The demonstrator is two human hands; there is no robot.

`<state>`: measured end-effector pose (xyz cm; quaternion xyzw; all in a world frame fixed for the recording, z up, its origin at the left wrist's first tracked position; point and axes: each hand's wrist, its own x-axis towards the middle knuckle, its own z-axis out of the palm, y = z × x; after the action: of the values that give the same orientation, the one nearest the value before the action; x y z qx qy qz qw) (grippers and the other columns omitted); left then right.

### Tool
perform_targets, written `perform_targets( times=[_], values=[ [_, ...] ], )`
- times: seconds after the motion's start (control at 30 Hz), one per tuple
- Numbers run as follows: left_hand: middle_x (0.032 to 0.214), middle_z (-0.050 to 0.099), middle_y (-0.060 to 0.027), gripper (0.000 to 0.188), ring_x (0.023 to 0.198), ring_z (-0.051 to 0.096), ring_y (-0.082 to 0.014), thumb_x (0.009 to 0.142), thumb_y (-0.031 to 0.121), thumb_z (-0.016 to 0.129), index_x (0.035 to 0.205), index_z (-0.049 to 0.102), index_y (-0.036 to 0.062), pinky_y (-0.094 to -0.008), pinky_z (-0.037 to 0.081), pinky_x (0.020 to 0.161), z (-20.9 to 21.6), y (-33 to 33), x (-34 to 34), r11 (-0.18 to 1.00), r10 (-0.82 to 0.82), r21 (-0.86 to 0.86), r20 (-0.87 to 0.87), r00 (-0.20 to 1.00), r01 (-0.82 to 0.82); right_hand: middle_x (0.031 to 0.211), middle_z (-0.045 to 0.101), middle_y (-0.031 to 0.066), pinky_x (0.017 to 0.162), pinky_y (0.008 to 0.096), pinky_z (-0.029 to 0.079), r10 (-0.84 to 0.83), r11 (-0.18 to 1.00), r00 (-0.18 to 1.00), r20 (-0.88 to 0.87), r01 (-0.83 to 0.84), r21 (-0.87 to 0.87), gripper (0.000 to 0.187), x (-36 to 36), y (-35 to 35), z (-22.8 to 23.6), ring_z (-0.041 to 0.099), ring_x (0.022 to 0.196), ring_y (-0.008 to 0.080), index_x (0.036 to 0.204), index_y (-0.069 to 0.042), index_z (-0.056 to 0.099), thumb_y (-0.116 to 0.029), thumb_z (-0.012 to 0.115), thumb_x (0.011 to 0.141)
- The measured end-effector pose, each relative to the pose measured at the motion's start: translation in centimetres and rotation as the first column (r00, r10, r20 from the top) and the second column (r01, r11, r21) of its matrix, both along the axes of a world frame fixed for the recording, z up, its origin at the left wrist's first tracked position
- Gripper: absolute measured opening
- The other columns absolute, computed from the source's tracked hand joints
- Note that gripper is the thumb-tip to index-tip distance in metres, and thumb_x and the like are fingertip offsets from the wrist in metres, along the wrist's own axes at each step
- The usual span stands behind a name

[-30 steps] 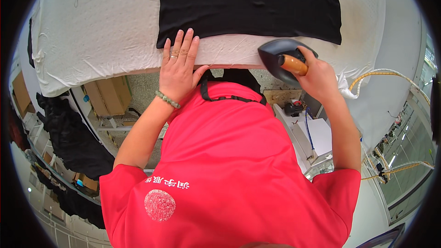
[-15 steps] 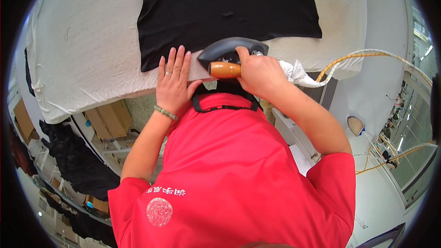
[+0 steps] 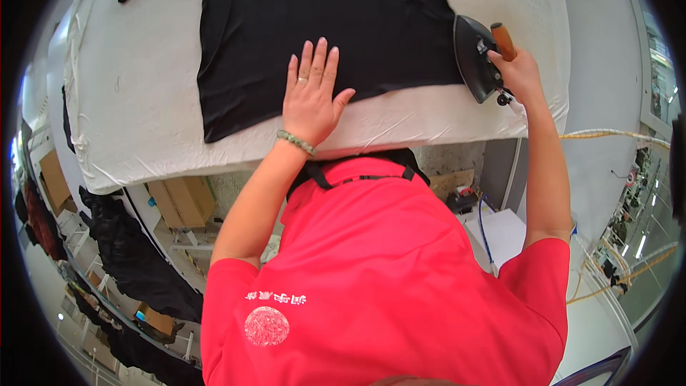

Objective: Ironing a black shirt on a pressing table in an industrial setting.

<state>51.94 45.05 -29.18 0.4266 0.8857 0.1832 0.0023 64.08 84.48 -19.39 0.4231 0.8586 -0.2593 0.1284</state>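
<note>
A black garment (image 3: pixel 321 14) lies spread over the white padded ironing table (image 3: pixel 128 100), a sleeve-like part reaching out at its far left. Flat on the garment's near edge, my left hand (image 3: pixel 312 93) rests with fingers stretched and thumb out. My right hand (image 3: pixel 519 75) grips a dark steam iron (image 3: pixel 473 57) by its wooden handle (image 3: pixel 503 41). The iron stands at the garment's right edge, its tip pointing away from me. Whether its sole touches the cloth or only the table cover cannot be made out.
A white and yellow hose (image 3: pixel 607 133) runs off to the right behind my right forearm. Under the table stand cardboard boxes (image 3: pixel 182 200) at left. Black garments (image 3: pixel 136 257) hang on a rail at the left. A white surface (image 3: pixel 496 236) is below the table at right.
The iron in my right hand has gone from the near edge to the garment's right edge, turning upright. My left hand has slid right and forward onto the cloth. The garment sits nearer to me.
</note>
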Motion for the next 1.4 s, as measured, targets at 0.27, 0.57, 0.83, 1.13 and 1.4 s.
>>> perform_targets(
  times=[0.27,0.57,0.83,1.13,1.4],
  values=[
    [0.168,0.028,-0.0182,0.086,0.157,0.023,-0.0354,0.097,0.057,0.056,0.159,0.034,0.0008,-0.0543,0.017,0.126,-1.2,3.4,5.3,0.986,0.024,-0.168,0.012,1.000,-0.022,0.094,0.072,0.0128,0.079,0.0387,0.053,0.078,0.926,0.994,-0.080,-0.043,0.376,0.034,2.9,10.9,-2.3,0.069,0.086,0.0316,0.114,-0.004,0.071,-0.030,0.076,0.093],
    [0.153,0.049,-0.0206,0.057,0.141,0.047,-0.0386,0.098,0.027,0.062,0.147,0.049,0.0009,-0.0495,0.036,0.116,3.7,7.1,4.3,0.988,-0.118,-0.082,0.145,0.982,0.131,0.082,0.070,0.0093,0.068,0.0337,0.054,-0.008,0.994,0.944,-0.331,-0.028,-0.102,0.022,7.4,0.8,-6.1,0.070,0.073,0.0235,0.104,-0.002,0.067,-0.019,0.075,0.095],
    [0.127,0.065,-0.0080,0.041,0.101,0.070,-0.0330,0.085,-0.004,0.058,0.122,0.065,0.0123,-0.0424,0.058,0.081,3.7,29.4,-20.4,0.822,-0.545,-0.170,0.036,0.838,0.543,0.073,0.069,0.0049,0.059,0.0230,0.050,-0.500,0.693,0.856,-0.128,0.307,-0.652,0.021,6.8,-1.8,-8.2,0.066,0.065,0.0094,0.098,-0.001,0.067,-0.021,0.069,0.101],
    [0.120,0.066,-0.0111,0.026,0.127,0.057,-0.0301,0.098,0.023,0.065,0.119,0.071,0.0090,-0.0412,0.050,0.103,8.9,40.3,-26.1,0.242,-0.669,-0.796,0.277,0.690,0.555,0.074,0.068,0.0026,0.059,0.0223,0.050,-0.718,0.607,0.679,-0.152,0.504,-0.614,0.018,6.2,-3.5,-8.1,0.063,0.063,0.0079,0.100,-0.001,0.068,-0.019,0.067,0.103],
    [0.103,0.060,-0.0090,0.022,0.084,0.064,-0.0294,0.087,0.012,0.072,0.107,0.067,0.0071,-0.0393,0.054,0.076,6.3,38.2,-31.3,0.416,-0.785,-0.268,0.377,0.492,0.869,0.074,0.068,0.0019,0.059,0.0223,0.051,-0.766,0.593,0.614,-0.190,0.561,-0.577,0.017,6.1,-4.7,-8.8,0.063,0.064,0.0075,0.101,-0.001,0.067,-0.018,0.067,0.103]
  ],
)
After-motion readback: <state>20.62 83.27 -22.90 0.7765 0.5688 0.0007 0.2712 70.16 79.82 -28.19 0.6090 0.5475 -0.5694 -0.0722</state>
